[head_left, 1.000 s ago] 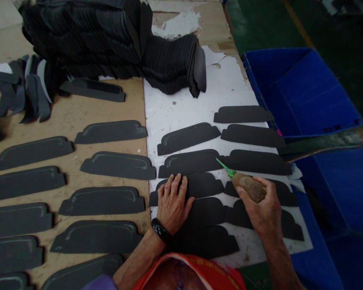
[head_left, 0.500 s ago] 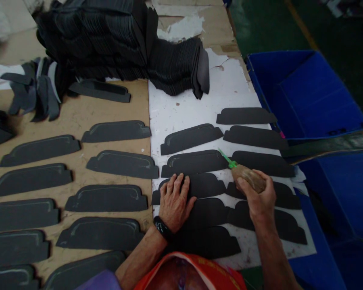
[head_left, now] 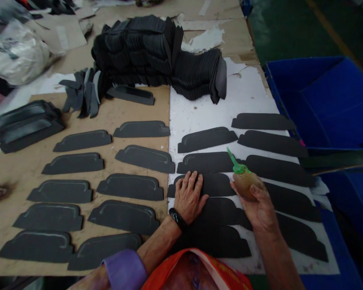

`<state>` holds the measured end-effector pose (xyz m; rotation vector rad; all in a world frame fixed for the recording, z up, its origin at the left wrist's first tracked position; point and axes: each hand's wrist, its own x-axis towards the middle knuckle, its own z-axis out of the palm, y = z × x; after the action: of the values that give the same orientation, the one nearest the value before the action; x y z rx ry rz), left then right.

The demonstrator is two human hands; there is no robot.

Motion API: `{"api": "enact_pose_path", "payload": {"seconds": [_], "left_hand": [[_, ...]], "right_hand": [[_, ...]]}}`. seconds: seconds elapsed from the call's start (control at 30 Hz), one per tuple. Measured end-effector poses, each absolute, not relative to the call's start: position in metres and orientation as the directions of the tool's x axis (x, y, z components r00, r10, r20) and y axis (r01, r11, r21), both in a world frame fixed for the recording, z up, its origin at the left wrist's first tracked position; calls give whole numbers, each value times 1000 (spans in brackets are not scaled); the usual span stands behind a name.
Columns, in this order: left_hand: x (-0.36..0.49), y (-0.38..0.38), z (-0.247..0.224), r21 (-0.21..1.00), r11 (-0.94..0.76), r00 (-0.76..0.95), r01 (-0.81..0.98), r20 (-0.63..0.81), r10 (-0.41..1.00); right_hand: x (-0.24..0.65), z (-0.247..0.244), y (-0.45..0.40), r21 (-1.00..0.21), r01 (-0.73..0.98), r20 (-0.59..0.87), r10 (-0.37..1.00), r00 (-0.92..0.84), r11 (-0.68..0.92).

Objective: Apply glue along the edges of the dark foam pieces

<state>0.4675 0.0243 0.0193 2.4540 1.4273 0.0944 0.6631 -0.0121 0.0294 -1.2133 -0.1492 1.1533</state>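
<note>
My left hand [head_left: 190, 197] lies flat, fingers a little apart, on a dark cut piece [head_left: 219, 185] on the white sheet. In my right hand [head_left: 258, 201] is a squeeze glue bottle [head_left: 248, 183], amber-brown with a green nozzle [head_left: 236, 161] pointing up and left. The nozzle tip is over the right end of the dark piece [head_left: 210, 161] just beyond my left hand. Pale glue-like lines run along the upper edges of the pieces to the left, such as this dark piece [head_left: 130, 187]. Pieces at the right, such as this one [head_left: 278, 169], look plain.
Long stacks of dark pieces [head_left: 139, 48] stand at the back. Loose curved strips [head_left: 86, 90] and a smaller pile [head_left: 27, 123] are at left, below a plastic bag [head_left: 18, 52]. Blue bins [head_left: 317, 100] stand beyond the table's right edge.
The view has shifted left, showing more of the table's left side. My right hand has turned the bottle more upright, nozzle raised. My left hand stays on the same piece.
</note>
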Motion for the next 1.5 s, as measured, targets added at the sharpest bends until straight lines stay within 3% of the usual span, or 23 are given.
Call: {"api": "enact_pose_path", "payload": {"seconds": [0.37,0.57,0.8,0.9,1.13,1.23,1.33,1.43,1.5], "left_hand": [[465,22,17,342,-464,515,817,-74,854],[455,29,12,478,-459,542,749,-43,839],[444,34,2,702,-494,486,513,238,841],[438,22,11,670,-507,499,542,229,836],[429,-23,23,394,-522,602,757,-108,791],[431,-28,20,336,-527,592,781,-126,796],[433,-30,16,310,-529,584,790,-115,804],[434,-33,13,296,-527,573,797,-95,814],[435,-36,11,291,-527,570,799,-83,818]], "right_hand": [[640,23,20,-683,-705,-530,793,300,-190],[639,22,23,-669,-716,-569,757,320,-201],[638,22,23,-683,-703,-567,751,339,-198],[640,22,22,-692,-693,-554,766,327,-204],[639,21,20,-751,-628,-493,805,329,-203],[637,23,11,-847,-505,-397,831,391,-167],[636,29,-6,-959,-170,-278,856,435,-225],[630,36,-23,-920,238,-221,914,341,-311],[623,39,-30,-880,363,-220,941,259,-306]]}}
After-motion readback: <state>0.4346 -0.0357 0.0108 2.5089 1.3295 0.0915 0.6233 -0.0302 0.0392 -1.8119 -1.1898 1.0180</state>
